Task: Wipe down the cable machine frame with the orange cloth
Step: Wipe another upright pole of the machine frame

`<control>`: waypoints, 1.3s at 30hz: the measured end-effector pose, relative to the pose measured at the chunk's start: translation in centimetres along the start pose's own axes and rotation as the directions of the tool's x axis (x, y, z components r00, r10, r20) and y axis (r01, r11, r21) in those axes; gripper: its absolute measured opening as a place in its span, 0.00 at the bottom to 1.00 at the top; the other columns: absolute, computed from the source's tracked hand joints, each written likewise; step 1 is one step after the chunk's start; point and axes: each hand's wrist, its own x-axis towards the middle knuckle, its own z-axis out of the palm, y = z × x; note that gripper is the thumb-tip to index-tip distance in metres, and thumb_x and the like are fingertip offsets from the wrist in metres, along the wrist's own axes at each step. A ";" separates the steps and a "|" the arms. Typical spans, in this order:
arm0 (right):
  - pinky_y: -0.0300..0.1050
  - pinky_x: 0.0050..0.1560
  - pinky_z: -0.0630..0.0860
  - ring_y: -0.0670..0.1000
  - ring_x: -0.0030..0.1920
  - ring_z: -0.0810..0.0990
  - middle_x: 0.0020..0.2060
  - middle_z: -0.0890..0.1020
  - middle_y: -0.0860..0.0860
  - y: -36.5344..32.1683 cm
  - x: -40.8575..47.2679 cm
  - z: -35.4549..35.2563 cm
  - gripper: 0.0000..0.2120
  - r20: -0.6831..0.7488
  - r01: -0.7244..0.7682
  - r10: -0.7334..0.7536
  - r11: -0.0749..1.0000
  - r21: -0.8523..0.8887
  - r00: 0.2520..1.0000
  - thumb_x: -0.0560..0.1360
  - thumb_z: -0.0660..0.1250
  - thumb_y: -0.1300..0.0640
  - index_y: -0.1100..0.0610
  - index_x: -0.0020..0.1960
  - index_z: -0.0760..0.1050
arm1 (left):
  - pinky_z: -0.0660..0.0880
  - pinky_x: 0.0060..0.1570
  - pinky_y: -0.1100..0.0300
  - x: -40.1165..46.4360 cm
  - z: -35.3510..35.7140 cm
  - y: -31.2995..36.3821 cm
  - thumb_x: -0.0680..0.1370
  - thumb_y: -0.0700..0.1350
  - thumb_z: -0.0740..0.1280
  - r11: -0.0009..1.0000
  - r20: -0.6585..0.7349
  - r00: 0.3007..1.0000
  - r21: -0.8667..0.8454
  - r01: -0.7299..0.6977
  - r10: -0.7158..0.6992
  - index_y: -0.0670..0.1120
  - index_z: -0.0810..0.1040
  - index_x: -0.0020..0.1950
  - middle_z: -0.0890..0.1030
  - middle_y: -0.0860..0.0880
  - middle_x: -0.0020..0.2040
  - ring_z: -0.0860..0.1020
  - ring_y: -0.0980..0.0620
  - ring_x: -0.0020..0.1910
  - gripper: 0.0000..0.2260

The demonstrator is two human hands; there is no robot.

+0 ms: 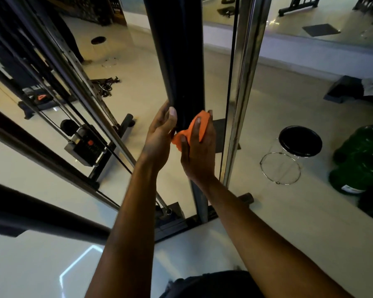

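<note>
Both hands (181, 136) press orange cloth (191, 131) against black upright (179, 61); no legible writing

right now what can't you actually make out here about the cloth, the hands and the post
- Orange cloth, head view: mostly covered by the right hand, so its full size is hidden.
- Black post: top cut off by the frame edge; its base is hidden behind the right forearm.
- Left hand: fingertips hidden behind the post's edge.
- Dirt on the post: too dark and blurred to tell.

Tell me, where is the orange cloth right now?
In the head view's middle, the orange cloth is gripped in the right hand against the black upright post, with the left hand just beside it.
</note>
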 end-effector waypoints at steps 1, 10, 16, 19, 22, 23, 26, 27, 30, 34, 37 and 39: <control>0.67 0.73 0.72 0.69 0.80 0.67 0.83 0.58 0.69 0.8 -1.0 0.1 0.35 0.022 0.018 -0.018 1.000 -0.018 1.000 0.88 0.59 0.42 0.48 0.85 0.42 | 0.77 0.61 0.68 -0.3 0.2 -0.4 0.90 0.46 0.58 1.000 -0.017 1.000 -0.011 0.004 -0.004 0.56 0.67 0.77 0.79 0.72 0.63 0.78 0.69 0.64 0.15; 0.69 0.69 0.76 0.68 0.79 0.67 0.84 0.55 0.65 7.7 -8.7 1.0 0.37 0.357 -0.130 0.143 0.990 -0.060 0.923 0.89 0.62 0.46 0.48 0.87 0.42 | 0.70 0.76 0.53 -0.8 1.5 -2.7 0.90 0.45 0.58 0.996 -0.133 0.989 0.049 0.070 -0.063 0.61 0.72 0.75 0.79 0.61 0.72 0.74 0.57 0.75 0.16; 0.70 0.79 0.65 0.67 0.86 0.54 0.87 0.40 0.58 5.4 -5.1 1.1 0.41 0.170 -0.026 0.024 1.000 0.011 0.985 0.89 0.57 0.41 0.45 0.86 0.30 | 0.66 0.79 0.34 -0.9 1.3 -5.1 0.88 0.48 0.57 0.993 -0.040 0.997 0.098 0.072 -0.068 0.46 0.64 0.84 0.73 0.46 0.79 0.70 0.45 0.79 0.23; 0.70 0.78 0.66 0.65 0.85 0.56 0.86 0.49 0.64 6.9 -6.3 2.0 0.42 0.165 0.008 -0.007 1.000 -0.008 0.986 0.89 0.59 0.40 0.42 0.85 0.29 | 0.66 0.79 0.34 -0.9 1.1 -6.7 0.88 0.50 0.58 0.991 -0.061 0.995 0.098 0.090 -0.084 0.46 0.64 0.84 0.73 0.46 0.79 0.69 0.45 0.80 0.25; 0.73 0.72 0.72 0.68 0.81 0.64 0.83 0.54 0.65 10.3 -10.0 3.1 0.46 0.228 -0.043 0.052 0.998 -0.045 0.972 0.87 0.65 0.42 0.40 0.86 0.32 | 0.64 0.79 0.34 -0.8 1.1 -8.7 0.87 0.51 0.60 0.992 -0.059 0.996 0.096 0.078 -0.073 0.44 0.65 0.84 0.73 0.44 0.79 0.68 0.43 0.81 0.25; 0.73 0.70 0.74 0.68 0.80 0.65 0.83 0.54 0.65 11.4 -11.7 3.5 0.45 0.249 -0.051 0.065 0.997 -0.062 0.966 0.87 0.65 0.42 0.40 0.86 0.32 | 0.64 0.79 0.34 -0.9 1.2 -9.5 0.87 0.50 0.60 0.993 -0.063 0.995 0.090 0.082 -0.076 0.44 0.65 0.84 0.73 0.44 0.79 0.68 0.44 0.80 0.25; 0.71 0.64 0.78 0.68 0.76 0.68 0.81 0.56 0.65 13.2 -15.1 4.6 0.40 0.295 -0.080 0.098 0.994 -0.073 0.950 0.89 0.59 0.42 0.41 0.87 0.32 | 0.65 0.80 0.39 -1.2 1.2 -11.9 0.86 0.51 0.62 0.993 -0.077 0.993 0.063 0.098 -0.093 0.45 0.66 0.83 0.74 0.47 0.78 0.70 0.48 0.79 0.26; 0.69 0.65 0.79 0.68 0.76 0.69 0.81 0.57 0.67 13.2 -15.3 5.1 0.40 0.293 -0.091 0.108 0.993 -0.068 0.950 0.89 0.58 0.42 0.41 0.87 0.32 | 0.65 0.81 0.39 -1.2 1.1 -12.6 0.86 0.51 0.62 0.993 -0.070 0.993 0.059 0.098 -0.094 0.45 0.66 0.83 0.75 0.47 0.78 0.70 0.48 0.79 0.26; 0.64 0.70 0.76 0.67 0.78 0.69 0.82 0.59 0.70 12.4 -13.6 5.9 0.38 0.206 -0.107 0.105 0.994 0.000 0.973 0.88 0.60 0.42 0.47 0.86 0.39 | 0.65 0.80 0.38 -1.2 0.8 -14.2 0.86 0.50 0.61 0.994 -0.042 0.995 0.061 0.088 -0.086 0.45 0.66 0.84 0.74 0.46 0.78 0.70 0.47 0.80 0.26; 0.62 0.76 0.72 0.66 0.80 0.67 0.83 0.55 0.66 10.9 -11.2 6.3 0.36 0.056 -0.004 0.002 1.000 0.030 0.998 0.88 0.57 0.41 0.48 0.86 0.39 | 0.68 0.76 0.33 -0.8 0.5 -16.6 0.87 0.49 0.59 0.997 -0.003 0.999 0.071 0.038 -0.038 0.44 0.63 0.85 0.73 0.44 0.79 0.71 0.43 0.79 0.26; 0.62 0.77 0.70 0.67 0.81 0.65 0.83 0.54 0.68 13.0 -12.8 7.3 0.40 0.055 0.033 -0.032 0.999 -0.011 0.998 0.88 0.63 0.43 0.45 0.86 0.37 | 0.67 0.78 0.35 -1.2 1.0 -18.5 0.88 0.49 0.58 0.998 -0.008 1.000 0.052 0.030 -0.029 0.45 0.63 0.84 0.75 0.46 0.78 0.72 0.46 0.79 0.24; 0.65 0.75 0.72 0.67 0.81 0.66 0.83 0.55 0.67 15.5 -16.5 7.9 0.37 0.146 0.007 0.001 0.998 -0.060 0.989 0.88 0.63 0.43 0.46 0.84 0.41 | 0.65 0.80 0.37 -1.4 1.2 -19.6 0.88 0.50 0.58 0.999 -0.017 1.000 0.042 0.025 -0.025 0.45 0.65 0.84 0.75 0.47 0.78 0.71 0.47 0.79 0.24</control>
